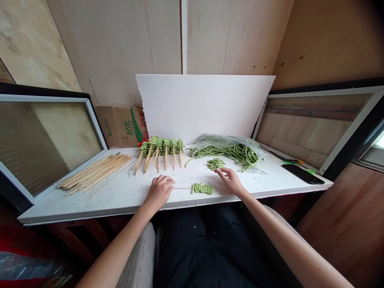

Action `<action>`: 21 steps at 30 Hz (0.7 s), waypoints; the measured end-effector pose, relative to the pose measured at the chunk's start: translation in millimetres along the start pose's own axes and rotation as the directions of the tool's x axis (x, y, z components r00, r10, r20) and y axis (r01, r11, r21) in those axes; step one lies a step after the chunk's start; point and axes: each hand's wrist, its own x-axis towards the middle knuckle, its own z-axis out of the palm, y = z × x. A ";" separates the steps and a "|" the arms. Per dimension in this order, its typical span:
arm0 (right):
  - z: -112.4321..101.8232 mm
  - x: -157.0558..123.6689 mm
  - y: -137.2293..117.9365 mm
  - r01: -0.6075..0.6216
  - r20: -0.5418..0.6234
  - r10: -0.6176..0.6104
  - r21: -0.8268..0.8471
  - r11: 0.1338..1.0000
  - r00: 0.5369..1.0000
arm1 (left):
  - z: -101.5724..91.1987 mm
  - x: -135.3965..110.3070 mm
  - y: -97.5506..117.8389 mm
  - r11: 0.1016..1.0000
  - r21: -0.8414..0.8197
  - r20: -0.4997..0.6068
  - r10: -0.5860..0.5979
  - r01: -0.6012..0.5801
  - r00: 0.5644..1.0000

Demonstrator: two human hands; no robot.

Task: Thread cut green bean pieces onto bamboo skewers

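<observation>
My left hand (160, 191) has its fingers closed on the end of a thin wooden skewer (182, 188) at the table's front. The skewer lies level, and short cut green bean pieces (202, 188) sit side by side along its right end. To their right, my right hand (230, 180) reaches forward with fingers out and apart. Its fingertips are at the near edge of a small heap of cut bean pieces (215, 163); whether they touch it is hard to tell. No bean piece shows between those fingers.
Loose skewers (96, 172) lie at the left. Finished bean skewers (163, 148) are stacked at the back. Long beans (228, 152) spill from a clear plastic bag behind the heap. A black phone (303, 174) lies right; a cardboard box (121, 126) and white board (207, 106) stand behind.
</observation>
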 end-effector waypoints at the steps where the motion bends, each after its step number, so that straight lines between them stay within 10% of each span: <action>1: -1.4 0.7 4.8 -0.009 -0.019 0.009 -0.012 1.000 1.000 | -2.7 0.6 -7.6 1.000 0.019 0.009 -0.007 0.007 1.000; 10: 3.3 0.7 30.6 0.023 -0.073 -0.031 -0.105 0.994 0.997 | -17.4 -0.5 -12.2 0.994 0.084 0.131 0.064 -0.075 0.989; 21: 4.4 -1.3 31.8 0.047 -0.080 -0.062 -0.173 0.984 0.995 | -39.9 -7.9 -52.1 0.975 -0.207 -0.239 -0.132 0.082 0.962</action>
